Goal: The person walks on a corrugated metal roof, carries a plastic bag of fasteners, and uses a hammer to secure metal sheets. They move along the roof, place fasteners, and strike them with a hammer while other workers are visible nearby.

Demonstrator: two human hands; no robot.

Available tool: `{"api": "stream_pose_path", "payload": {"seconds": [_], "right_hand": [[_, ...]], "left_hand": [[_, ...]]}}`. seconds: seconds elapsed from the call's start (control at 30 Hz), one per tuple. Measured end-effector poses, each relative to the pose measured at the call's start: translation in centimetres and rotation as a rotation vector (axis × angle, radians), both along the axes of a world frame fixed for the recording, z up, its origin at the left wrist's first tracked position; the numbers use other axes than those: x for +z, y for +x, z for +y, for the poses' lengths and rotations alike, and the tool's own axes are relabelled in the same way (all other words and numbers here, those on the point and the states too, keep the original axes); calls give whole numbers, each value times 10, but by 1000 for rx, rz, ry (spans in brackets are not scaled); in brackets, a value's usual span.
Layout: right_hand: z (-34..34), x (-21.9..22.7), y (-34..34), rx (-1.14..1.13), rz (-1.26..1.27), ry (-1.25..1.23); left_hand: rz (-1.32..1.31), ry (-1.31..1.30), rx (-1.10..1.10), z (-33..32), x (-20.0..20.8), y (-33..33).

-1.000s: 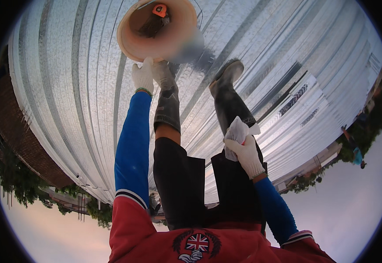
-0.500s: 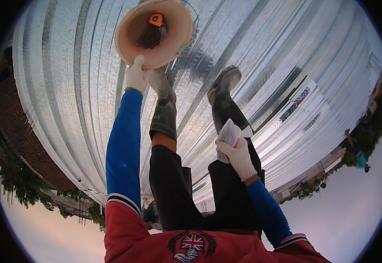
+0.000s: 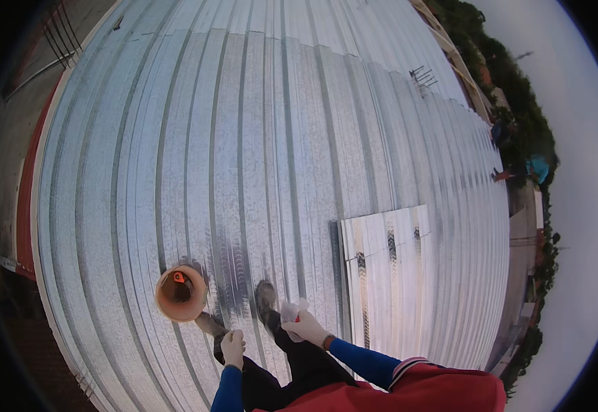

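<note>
Bucket (image 3: 181,294), orange, round, open mouth up with a small red item inside; stands on the corrugated metal roof (image 3: 244,137), just left of the person's boots (image 3: 266,302).

Left hand (image 3: 233,347), white-gloved, blue sleeve: near the bucket's rim but apart from it, fingers curled in; whether they pinch anything cannot be told.

Right hand (image 3: 304,327), white-gloved: fingers closed around a small white bundle with a red tip, held above the right boot.

Loose roofing sheet (image 3: 389,275), brighter, lying over the ribs to the right.

Trees and small distant figures (image 3: 529,168) beyond the far roof edge.

Handling note: on a sloped, ribbed surface, keeping the bucket seated flat across the ribs and within easy reach looks wise.
</note>
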State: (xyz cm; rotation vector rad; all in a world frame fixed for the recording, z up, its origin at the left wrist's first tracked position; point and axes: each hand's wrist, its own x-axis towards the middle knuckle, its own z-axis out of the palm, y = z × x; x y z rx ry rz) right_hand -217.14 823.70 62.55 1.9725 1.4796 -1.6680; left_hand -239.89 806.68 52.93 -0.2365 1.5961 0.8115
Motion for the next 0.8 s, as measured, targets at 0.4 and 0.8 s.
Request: {"api": "stream_pose_path", "payload": {"seconds": [0.4, 0.8], "right_hand": [[122, 100, 90, -420, 345, 234], [156, -37, 205, -1051, 236, 271]], "left_hand": [[247, 395, -450, 256, 171, 20], [354, -384, -892, 121, 179, -138]]}}
